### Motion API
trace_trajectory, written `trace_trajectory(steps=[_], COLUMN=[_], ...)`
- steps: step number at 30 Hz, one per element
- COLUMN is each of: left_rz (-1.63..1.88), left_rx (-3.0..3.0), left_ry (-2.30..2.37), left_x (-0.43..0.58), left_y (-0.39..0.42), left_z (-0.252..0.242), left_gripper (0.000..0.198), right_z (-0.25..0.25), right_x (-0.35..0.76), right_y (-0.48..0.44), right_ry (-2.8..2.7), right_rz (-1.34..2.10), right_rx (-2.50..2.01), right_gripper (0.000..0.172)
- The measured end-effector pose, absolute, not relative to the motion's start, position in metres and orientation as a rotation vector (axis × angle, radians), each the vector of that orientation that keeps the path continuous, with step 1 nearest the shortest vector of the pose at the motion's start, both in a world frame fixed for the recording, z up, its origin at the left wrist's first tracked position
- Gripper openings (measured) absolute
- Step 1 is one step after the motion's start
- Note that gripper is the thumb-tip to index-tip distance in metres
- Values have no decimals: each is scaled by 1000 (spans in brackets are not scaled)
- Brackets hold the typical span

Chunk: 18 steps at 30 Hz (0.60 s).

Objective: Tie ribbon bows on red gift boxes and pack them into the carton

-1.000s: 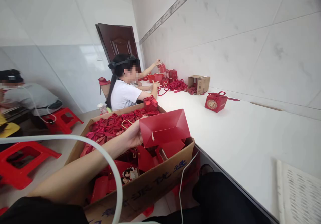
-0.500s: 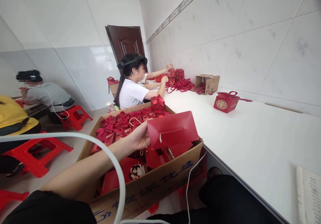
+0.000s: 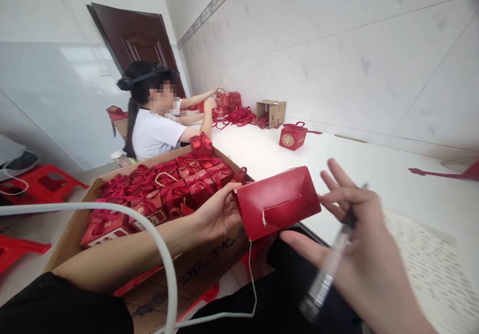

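Beside packed carton [image 3: 215, 261], left hand [image 3: 217, 215] grips folded box [image 3: 279, 201], right hand [image 3: 361, 256] pen [image 3: 329, 270]

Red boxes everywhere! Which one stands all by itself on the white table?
The gold-badged red box near the wall, alone on the table; others fill the carton or crowd the far end.

White tiled walls [image 3: 337, 49], brown door [image 3: 138, 39]

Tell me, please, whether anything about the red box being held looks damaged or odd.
Yes: the flat red box in the left hand has a small white nick on its lower edge, as if torn or scuffed. The right hand holds a pen, too blurred to judge.
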<state>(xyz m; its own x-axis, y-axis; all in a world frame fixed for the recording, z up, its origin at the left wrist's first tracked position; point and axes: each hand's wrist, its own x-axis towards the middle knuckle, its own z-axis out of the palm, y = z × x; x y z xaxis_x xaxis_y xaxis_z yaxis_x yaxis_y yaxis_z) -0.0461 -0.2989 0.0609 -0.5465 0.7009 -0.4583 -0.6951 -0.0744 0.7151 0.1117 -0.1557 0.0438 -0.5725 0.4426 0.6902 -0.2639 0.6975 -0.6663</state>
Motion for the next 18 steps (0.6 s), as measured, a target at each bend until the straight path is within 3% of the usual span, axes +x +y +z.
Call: trace_trajectory(steps=[6, 12, 15, 18], left_rz=[1751, 1758, 1788, 1807], left_rx=[66, 27, 21, -3], left_ry=[1229, 1093, 1012, 1004], left_x=[-36, -45, -48, -50], left_y=[-289, -290, -294, -301], left_z=[62, 50, 51, 55], left_gripper=[33, 35, 37, 35], right_z=[48, 48, 45, 32], right_x=[91, 99, 100, 107], right_y=[-178, -170, -158, -128], right_ry=[-1981, -1893, -1727, -1733], right_rz=[953, 1137, 1224, 1022], right_rx=[-255, -368, -373, -543], right_gripper=[42, 16, 19, 24])
